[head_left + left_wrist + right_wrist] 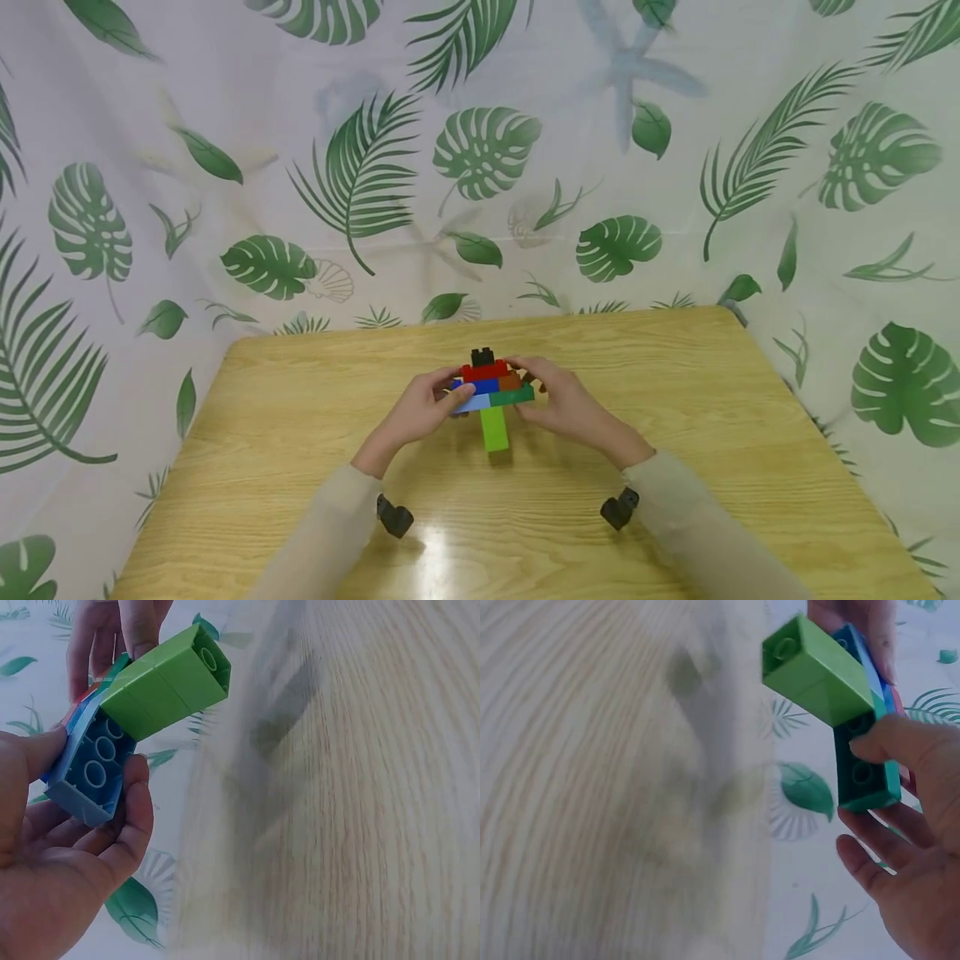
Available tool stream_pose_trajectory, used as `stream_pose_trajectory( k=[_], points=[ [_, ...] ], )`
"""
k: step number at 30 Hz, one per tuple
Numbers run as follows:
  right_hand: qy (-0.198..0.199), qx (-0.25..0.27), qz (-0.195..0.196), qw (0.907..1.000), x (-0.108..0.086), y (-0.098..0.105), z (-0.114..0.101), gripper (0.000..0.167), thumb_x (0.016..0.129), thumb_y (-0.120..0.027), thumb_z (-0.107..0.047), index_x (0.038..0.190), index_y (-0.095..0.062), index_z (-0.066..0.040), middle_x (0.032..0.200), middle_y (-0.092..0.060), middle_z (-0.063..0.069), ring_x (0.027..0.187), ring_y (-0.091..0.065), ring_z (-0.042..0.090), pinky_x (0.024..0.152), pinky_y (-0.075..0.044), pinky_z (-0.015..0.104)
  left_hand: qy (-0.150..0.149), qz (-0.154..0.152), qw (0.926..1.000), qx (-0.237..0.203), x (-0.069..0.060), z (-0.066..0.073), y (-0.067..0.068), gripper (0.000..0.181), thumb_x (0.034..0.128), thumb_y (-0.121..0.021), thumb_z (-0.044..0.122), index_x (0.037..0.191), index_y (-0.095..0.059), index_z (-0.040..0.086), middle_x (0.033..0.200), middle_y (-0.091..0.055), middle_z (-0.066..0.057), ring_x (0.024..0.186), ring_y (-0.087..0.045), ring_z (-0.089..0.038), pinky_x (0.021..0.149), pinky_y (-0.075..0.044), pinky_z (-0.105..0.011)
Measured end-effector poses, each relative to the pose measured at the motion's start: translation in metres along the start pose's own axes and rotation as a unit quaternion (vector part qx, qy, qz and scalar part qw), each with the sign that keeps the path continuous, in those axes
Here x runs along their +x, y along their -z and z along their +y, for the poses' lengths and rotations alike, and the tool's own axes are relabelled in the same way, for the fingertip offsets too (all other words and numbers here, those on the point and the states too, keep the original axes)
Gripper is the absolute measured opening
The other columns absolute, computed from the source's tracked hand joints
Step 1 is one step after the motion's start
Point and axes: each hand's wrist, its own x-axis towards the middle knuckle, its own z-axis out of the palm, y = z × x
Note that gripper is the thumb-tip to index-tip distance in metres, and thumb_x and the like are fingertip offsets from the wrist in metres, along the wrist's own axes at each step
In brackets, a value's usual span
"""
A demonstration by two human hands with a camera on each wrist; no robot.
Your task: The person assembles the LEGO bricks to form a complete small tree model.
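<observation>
Between the two hands a tree-shaped toy brick model (487,386) is held up over the table. Its stem is a stack of lime green bricks (494,429). Above the stem sit a light blue brick (79,784) and a dark green brick (868,784), then blue and brown bricks, a red layer (483,371) and a black brick (482,357) on top. My left hand (416,408) grips the light blue end, thumb on the near side. On the opposite end, my right hand (566,404) holds the dark green brick, its thumb against the hollow underside.
The wooden table (315,517) spreads under both arms. Behind it and along both sides hangs a white cloth (555,67) printed with green leaves. A black wrist device (394,515) is on the left wrist, another (619,509) on the right.
</observation>
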Motion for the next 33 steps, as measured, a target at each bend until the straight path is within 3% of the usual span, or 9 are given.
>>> stream_pose_trajectory(
  k=[2,6,8,11,17,22,27,33],
  points=[
    [-0.007,-0.003,0.013,0.9999,0.004,-0.003,0.004,0.064,0.091,-0.077,-0.003,0.15,-0.054,-0.004,0.138,-0.067,0.017,0.11,-0.067,0.031,0.085,-0.057,0.05,0.014,0.009,0.9997,-0.019,0.006,-0.004,-0.001,0.057,0.1082,-0.062,0.03,0.153,-0.049,-0.003,0.135,-0.067,-0.025,0.112,-0.073,-0.034,0.093,-0.062,-0.042],
    [-0.018,-0.006,0.033,0.9993,0.015,-0.011,0.014,0.055,0.092,-0.078,-0.004,0.143,-0.06,0.0,0.136,-0.068,0.02,0.106,-0.069,0.032,0.083,-0.057,0.042,0.038,0.057,0.9961,-0.055,0.015,-0.012,-0.005,0.054,0.1065,-0.065,0.028,0.149,-0.053,-0.003,0.126,-0.069,-0.026,0.101,-0.075,-0.036,0.089,-0.063,-0.046],
    [-0.025,-0.004,0.036,0.999,0.02,-0.014,0.02,0.052,0.092,-0.078,-0.005,0.141,-0.062,0.001,0.135,-0.069,0.021,0.106,-0.07,0.033,0.083,-0.057,0.039,0.046,0.084,0.994,-0.054,0.019,-0.016,-0.007,0.053,0.1043,-0.069,0.028,0.146,-0.056,-0.002,0.125,-0.069,-0.025,0.098,-0.076,-0.035,0.086,-0.063,-0.043],
    [-0.039,0.003,0.032,0.9987,0.026,-0.018,0.031,0.051,0.092,-0.077,-0.005,0.14,-0.062,0.003,0.134,-0.068,0.023,0.107,-0.07,0.034,0.084,-0.058,0.041,0.044,0.101,0.9934,-0.034,0.024,-0.021,-0.008,0.054,0.1008,-0.074,0.025,0.145,-0.056,0.0,0.131,-0.068,-0.023,0.102,-0.075,-0.033,0.085,-0.062,-0.037],
    [-0.09,0.025,0.014,0.9955,0.033,-0.021,0.051,0.052,0.093,-0.074,-0.004,0.143,-0.06,0.001,0.137,-0.067,0.022,0.111,-0.068,0.033,0.093,-0.059,0.047,0.045,0.084,0.9954,0.014,0.032,-0.03,-0.01,0.053,0.0985,-0.077,0.02,0.145,-0.058,0.003,0.135,-0.067,-0.021,0.107,-0.073,-0.029,0.087,-0.061,-0.035],
    [-0.12,0.027,-0.011,0.9924,0.036,-0.022,0.06,0.052,0.092,-0.075,-0.006,0.142,-0.061,0.001,0.132,-0.068,0.02,0.108,-0.066,0.032,0.092,-0.058,0.045,0.046,0.07,0.9945,0.063,0.036,-0.038,-0.012,0.049,0.0998,-0.075,0.022,0.143,-0.062,0.002,0.131,-0.07,-0.018,0.105,-0.069,-0.026,0.091,-0.059,-0.039],
    [-0.13,0.013,-0.033,0.9909,0.038,-0.027,0.067,0.051,0.094,-0.075,-0.009,0.143,-0.061,0.0,0.129,-0.069,0.019,0.109,-0.066,0.03,0.095,-0.057,0.045,0.053,0.072,0.991,0.1,0.038,-0.046,-0.013,0.049,0.1006,-0.074,0.024,0.141,-0.063,-0.001,0.131,-0.069,-0.019,0.111,-0.063,-0.028,0.102,-0.054,-0.047],
    [-0.118,-0.004,-0.038,0.9922,0.038,-0.028,0.071,0.051,0.094,-0.073,-0.01,0.142,-0.062,0.002,0.13,-0.07,0.02,0.109,-0.066,0.031,0.097,-0.056,0.048,0.069,0.067,0.9887,0.115,0.04,-0.051,-0.014,0.049,0.1007,-0.074,0.028,0.14,-0.065,-0.001,0.121,-0.069,-0.016,0.102,-0.058,-0.024,0.099,-0.052,-0.045]
  ],
)
